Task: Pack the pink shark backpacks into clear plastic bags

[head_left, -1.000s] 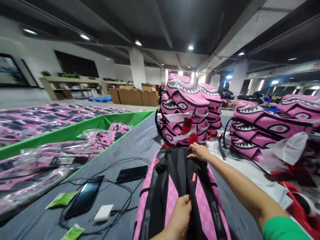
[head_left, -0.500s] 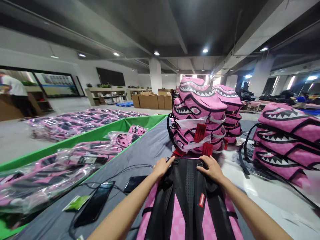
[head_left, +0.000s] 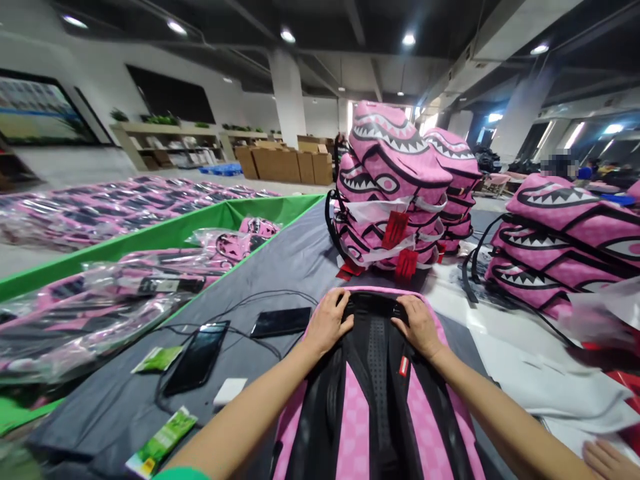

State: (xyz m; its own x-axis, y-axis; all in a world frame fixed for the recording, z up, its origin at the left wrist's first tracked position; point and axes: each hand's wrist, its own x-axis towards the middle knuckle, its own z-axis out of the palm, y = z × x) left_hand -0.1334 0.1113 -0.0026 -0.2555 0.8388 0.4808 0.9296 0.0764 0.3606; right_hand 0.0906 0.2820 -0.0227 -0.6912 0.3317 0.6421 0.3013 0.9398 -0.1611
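Observation:
A pink and black backpack (head_left: 379, 360) lies in front of me, its black back panel and shoulder straps facing up. At the top left strap my left hand (head_left: 329, 321) grips the bag with curled fingers. My right hand (head_left: 419, 327) holds the matching spot on the right strap, thumb on the near side. Between the hands, the bag's pink top rim (head_left: 380, 291) stands in an arc. A small red and white label (head_left: 403, 365) sits on the right strap. Just beyond the bag rises a pile of pink shark-mouth backpacks (head_left: 395, 180) with red tags (head_left: 395, 230).
Left of the bag, two phones (head_left: 197, 357) with cables and green packets (head_left: 163, 440) lie on the grey cloth (head_left: 260, 280). A green-edged bin (head_left: 150, 250) holds plastic-wrapped bags. More backpacks (head_left: 555, 247) are stacked at right. Another person's fingers (head_left: 607, 460) show at lower right.
My view has tipped down and turned slightly right. Both hands remain at the straps, and the backpack's pink top rim now shows beyond them. The person at far left has left the view.

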